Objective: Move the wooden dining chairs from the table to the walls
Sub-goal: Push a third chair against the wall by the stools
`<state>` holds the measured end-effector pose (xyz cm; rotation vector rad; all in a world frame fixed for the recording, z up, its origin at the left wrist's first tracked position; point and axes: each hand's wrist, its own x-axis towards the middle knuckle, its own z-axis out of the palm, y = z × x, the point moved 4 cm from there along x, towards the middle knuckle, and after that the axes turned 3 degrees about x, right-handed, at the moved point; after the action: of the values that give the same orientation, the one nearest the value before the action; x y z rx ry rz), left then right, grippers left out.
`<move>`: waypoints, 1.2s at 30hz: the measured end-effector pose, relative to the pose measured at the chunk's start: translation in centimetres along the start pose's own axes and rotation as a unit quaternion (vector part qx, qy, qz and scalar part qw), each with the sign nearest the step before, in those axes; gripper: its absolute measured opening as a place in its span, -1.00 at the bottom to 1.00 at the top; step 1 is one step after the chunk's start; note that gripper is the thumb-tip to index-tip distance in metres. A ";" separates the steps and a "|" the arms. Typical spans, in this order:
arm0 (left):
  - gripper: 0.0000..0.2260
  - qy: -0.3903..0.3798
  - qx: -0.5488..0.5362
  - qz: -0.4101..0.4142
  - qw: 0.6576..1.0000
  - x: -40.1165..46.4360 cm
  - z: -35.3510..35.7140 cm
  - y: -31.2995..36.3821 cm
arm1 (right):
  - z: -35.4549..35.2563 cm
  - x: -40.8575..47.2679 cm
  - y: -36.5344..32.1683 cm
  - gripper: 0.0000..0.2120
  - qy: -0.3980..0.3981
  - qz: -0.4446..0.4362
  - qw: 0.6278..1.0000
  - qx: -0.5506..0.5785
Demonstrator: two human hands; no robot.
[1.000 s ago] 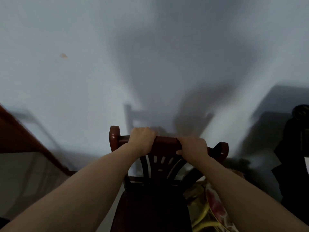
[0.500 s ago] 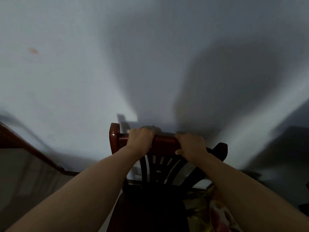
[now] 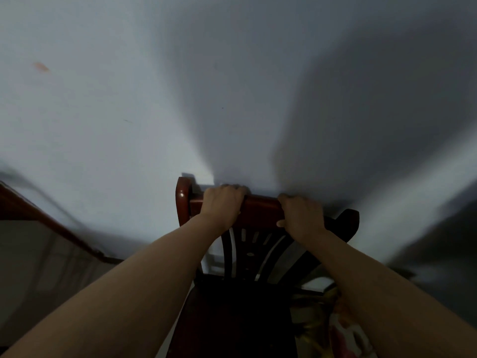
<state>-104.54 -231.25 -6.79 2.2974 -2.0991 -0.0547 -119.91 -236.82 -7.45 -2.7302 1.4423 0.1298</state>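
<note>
Dark polished wood chair (image 3: pixel 258 254): rigid, likely heavy, slick. Left hand (image 3: pixel 223 205), right hand (image 3: pixel 300 215) both clamped over top rail, near wall (image 3: pixel 129 125).

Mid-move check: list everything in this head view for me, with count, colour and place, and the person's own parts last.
wooden dining chair: one, dark reddish brown, centre bottom, its top rail toward the wall.
wall: one, pale grey-white with dark shadows, fills the upper view.
orange mark: one, upper left on the wall.
wooden trim: one strip, reddish brown, slanting at far left.
patterned fabric: one patch, yellow and red, lower right beside the chair; what it belongs to is unclear.
left hand: one, grips the chair's top rail on its left part.
right hand: one, grips the top rail right of centre.
forearms: two, bare, reaching up from the lower corners.
</note>
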 end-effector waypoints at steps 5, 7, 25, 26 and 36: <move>-0.54 -0.006 -0.006 -0.006 1.000 -0.8 -0.2 0.0 | 0.1 -0.7 -0.6 -0.53 -0.020 -0.002 1.000 -0.023; -0.46 -0.021 -0.005 -0.002 1.000 -1.5 -0.2 -0.1 | 0.3 -1.3 -0.7 -0.43 -0.030 0.002 0.999 -0.016; -0.48 -0.067 0.105 -0.092 0.988 -15.5 -4.1 -7.9 | -3.1 -6.8 -14.1 -0.17 -0.052 -0.153 0.986 0.044; -0.49 -0.069 0.107 -0.105 0.986 -16.7 -4.5 -8.9 | -3.3 -7.1 -15.3 -0.16 -0.055 -0.164 0.984 0.046; -0.52 -0.054 0.094 -0.214 0.971 -31.5 -7.8 -18.6 | -4.9 -11.6 -31.3 -0.17 -0.026 -0.258 0.965 0.041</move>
<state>-88.48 -198.25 0.32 2.8835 -1.6699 0.0120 -100.37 -210.05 -1.24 -2.8962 0.6676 0.1120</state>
